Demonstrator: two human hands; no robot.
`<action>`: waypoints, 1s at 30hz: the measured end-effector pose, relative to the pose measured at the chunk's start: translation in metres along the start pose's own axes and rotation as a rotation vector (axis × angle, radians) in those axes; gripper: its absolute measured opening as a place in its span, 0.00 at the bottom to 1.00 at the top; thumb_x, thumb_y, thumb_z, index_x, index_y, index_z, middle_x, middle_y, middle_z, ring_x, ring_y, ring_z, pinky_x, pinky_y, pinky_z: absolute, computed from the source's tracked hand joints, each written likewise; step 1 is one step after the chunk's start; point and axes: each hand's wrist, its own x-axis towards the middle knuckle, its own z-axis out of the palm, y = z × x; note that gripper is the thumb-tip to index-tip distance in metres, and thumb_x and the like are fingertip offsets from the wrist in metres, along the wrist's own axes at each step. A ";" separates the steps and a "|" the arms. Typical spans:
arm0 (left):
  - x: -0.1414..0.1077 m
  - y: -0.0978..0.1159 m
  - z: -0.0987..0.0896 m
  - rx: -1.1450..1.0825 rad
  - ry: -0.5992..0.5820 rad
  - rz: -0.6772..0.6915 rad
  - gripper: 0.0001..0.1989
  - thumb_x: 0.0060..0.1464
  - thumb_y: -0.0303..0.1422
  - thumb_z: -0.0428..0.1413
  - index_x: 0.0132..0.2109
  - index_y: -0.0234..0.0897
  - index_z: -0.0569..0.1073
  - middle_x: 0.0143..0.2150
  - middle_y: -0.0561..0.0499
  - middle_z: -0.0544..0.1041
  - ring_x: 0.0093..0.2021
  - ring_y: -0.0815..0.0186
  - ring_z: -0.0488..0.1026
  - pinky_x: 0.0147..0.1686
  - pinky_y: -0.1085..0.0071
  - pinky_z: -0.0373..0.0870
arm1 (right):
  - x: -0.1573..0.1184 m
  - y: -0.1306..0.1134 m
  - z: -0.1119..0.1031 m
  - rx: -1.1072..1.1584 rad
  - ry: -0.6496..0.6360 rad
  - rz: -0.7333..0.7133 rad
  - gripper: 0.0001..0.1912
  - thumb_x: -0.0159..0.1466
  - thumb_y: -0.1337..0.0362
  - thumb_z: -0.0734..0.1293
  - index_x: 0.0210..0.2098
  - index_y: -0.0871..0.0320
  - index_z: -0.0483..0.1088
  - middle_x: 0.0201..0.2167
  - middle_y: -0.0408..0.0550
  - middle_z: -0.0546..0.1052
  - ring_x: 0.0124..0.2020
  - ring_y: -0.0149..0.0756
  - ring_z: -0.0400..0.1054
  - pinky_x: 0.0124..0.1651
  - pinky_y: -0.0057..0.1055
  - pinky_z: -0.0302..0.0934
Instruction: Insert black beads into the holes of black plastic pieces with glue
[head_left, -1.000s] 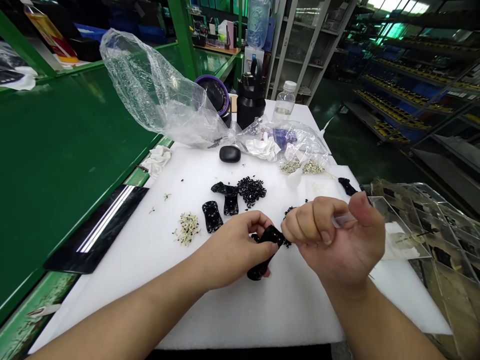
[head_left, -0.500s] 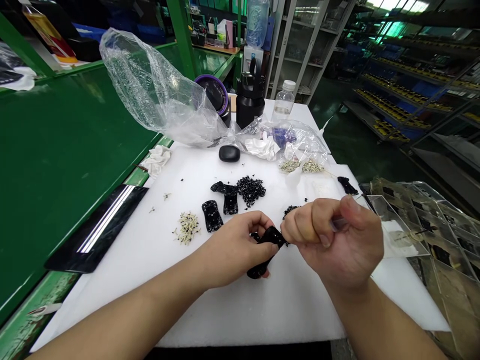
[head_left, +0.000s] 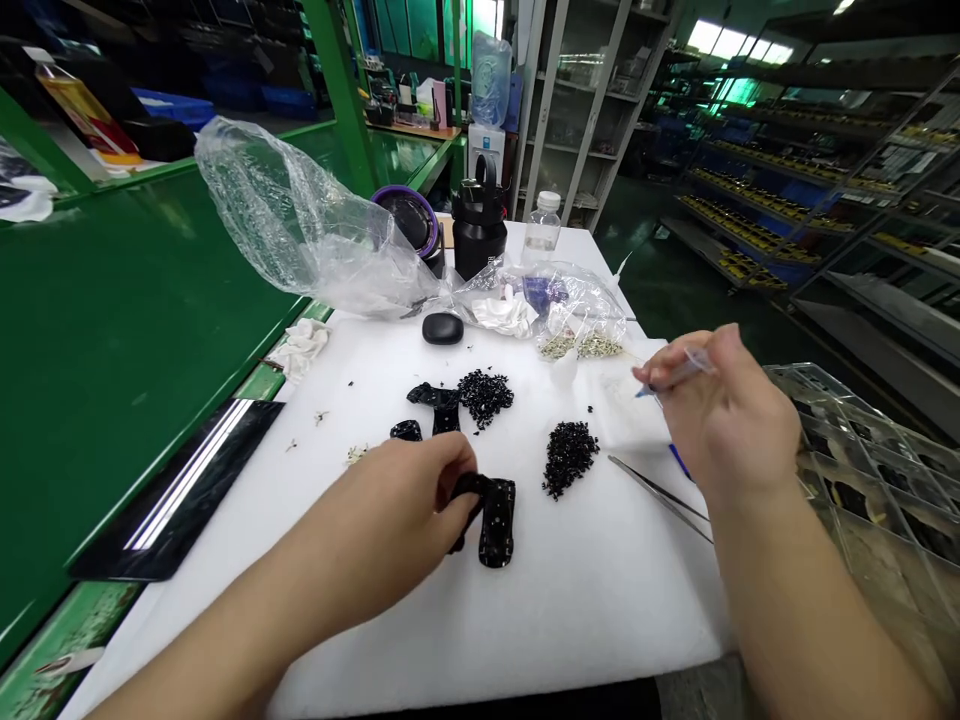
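Observation:
My left hand [head_left: 390,510] pinches a glossy black moulded part [head_left: 498,525] low over the white work surface; my fingers hide some of it. Raised at the right, my right hand [head_left: 742,440] is closed around a small clear syringe [head_left: 681,370] with a blue tip, pointing left. Between the hands lies a heap of tiny black pieces [head_left: 570,458]. A second black heap [head_left: 487,397] is farther back, beside another black moulded part [head_left: 448,410]. One more black part [head_left: 406,430] shows partly behind my left hand. Metal tweezers [head_left: 660,492] rest near my right wrist.
At the back stand a black bottle [head_left: 480,235], a clear bottle [head_left: 542,225] and a plastic bag [head_left: 300,225]. A black oval case [head_left: 442,328] sits before them. Compartment boxes [head_left: 862,440] line the right; a dark glossy panel [head_left: 172,490] lies left.
My right hand has moved right and up, away from the black part, with the syringe now plainly seen. My left hand has shifted left and lower with the part. The view has tilted up slightly.

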 end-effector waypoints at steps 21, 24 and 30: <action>-0.013 -0.007 0.021 0.580 -0.149 0.644 0.37 0.45 0.25 0.53 0.64 0.44 0.61 0.68 0.52 0.59 0.68 0.49 0.48 0.63 0.51 0.53 | -0.080 0.018 -0.017 -1.210 -0.472 0.007 0.08 0.61 0.73 0.61 0.34 0.58 0.70 0.34 0.46 0.72 0.34 0.36 0.66 0.39 0.36 0.60; -0.003 0.000 0.018 0.501 -0.202 0.617 0.30 0.49 0.25 0.53 0.61 0.45 0.66 0.61 0.50 0.68 0.61 0.54 0.61 0.59 0.55 0.60 | -0.080 0.020 -0.024 -1.134 -0.398 0.044 0.08 0.62 0.73 0.61 0.31 0.57 0.70 0.31 0.43 0.71 0.33 0.33 0.65 0.37 0.33 0.60; 0.004 0.014 0.030 0.528 -0.115 0.530 0.18 0.52 0.38 0.57 0.51 0.42 0.74 0.49 0.46 0.73 0.49 0.52 0.68 0.50 0.52 0.63 | -0.079 0.036 -0.004 -1.073 -0.429 0.024 0.07 0.61 0.72 0.63 0.33 0.56 0.71 0.33 0.42 0.73 0.34 0.33 0.67 0.39 0.32 0.59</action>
